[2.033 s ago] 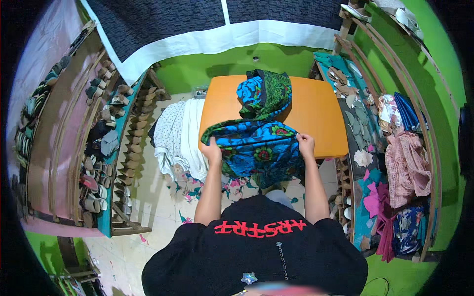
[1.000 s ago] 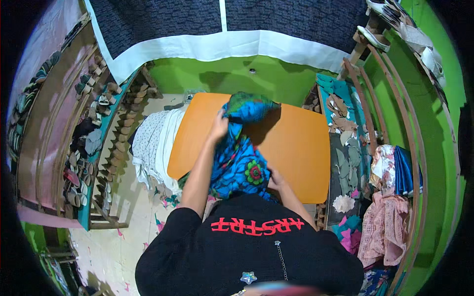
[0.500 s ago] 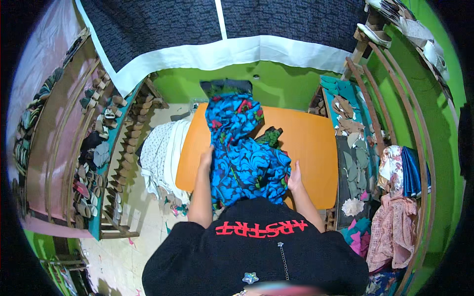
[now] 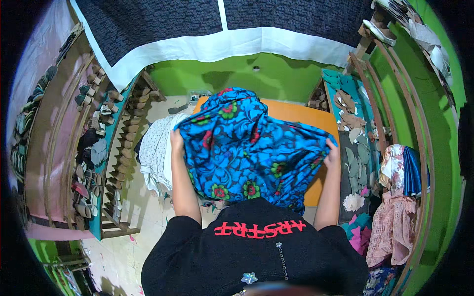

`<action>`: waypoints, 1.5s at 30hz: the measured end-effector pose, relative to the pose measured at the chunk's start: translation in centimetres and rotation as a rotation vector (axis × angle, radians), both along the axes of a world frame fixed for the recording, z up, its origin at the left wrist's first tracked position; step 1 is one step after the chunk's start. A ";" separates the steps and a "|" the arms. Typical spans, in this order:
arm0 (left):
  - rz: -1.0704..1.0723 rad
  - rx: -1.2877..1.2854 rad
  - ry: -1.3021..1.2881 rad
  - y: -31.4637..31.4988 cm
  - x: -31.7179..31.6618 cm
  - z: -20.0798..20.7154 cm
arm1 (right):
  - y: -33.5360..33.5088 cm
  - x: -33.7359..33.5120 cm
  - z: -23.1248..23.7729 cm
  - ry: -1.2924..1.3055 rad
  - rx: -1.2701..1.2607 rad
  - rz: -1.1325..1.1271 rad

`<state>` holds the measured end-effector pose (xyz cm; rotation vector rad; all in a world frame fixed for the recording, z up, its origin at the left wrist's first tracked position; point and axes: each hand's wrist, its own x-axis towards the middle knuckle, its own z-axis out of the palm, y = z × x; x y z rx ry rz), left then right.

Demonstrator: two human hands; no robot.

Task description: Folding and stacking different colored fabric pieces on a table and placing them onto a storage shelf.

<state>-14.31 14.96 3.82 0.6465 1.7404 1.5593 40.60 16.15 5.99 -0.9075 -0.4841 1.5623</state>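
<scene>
Twice grasps a blue floral cloth: once just beside white dotted fabric past the orange table's left edge, with the left hand closed on one end; once near the surface's right edge, with the right hand closed on the other. Holds it spread between, over the left and middle.

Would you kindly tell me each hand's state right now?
Left hand: closed, holding the blue floral cloth at its left edge.
Right hand: closed, holding its right edge.
</scene>
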 end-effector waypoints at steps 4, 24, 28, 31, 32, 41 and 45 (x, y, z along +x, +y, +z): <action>0.240 0.019 0.000 -1.3 -3.0 -1.9 | -4.5 4.8 -3.0 0.121 -0.077 -0.237; -0.317 0.044 1.055 -1.1 14.1 -0.3 | -1.7 -12.4 -3.3 -1.530 0.414 0.028; -0.681 -0.104 1.012 -2.5 18.5 -1.9 | -3.6 -18.8 -5.2 -1.655 0.218 0.509; -0.664 -0.271 1.009 -4.2 18.3 -3.0 | -4.7 -19.0 -6.7 -1.618 0.230 0.441; -0.596 -0.245 1.156 -4.4 17.9 -3.9 | -4.5 -18.6 -6.9 -1.594 0.185 0.500; 0.221 0.227 0.863 -0.6 8.3 -0.3 | 0.2 -5.2 -2.1 -1.260 0.173 -0.063; 0.334 0.195 0.856 -1.5 4.0 0.1 | -1.1 1.2 -1.0 -1.397 0.096 -0.485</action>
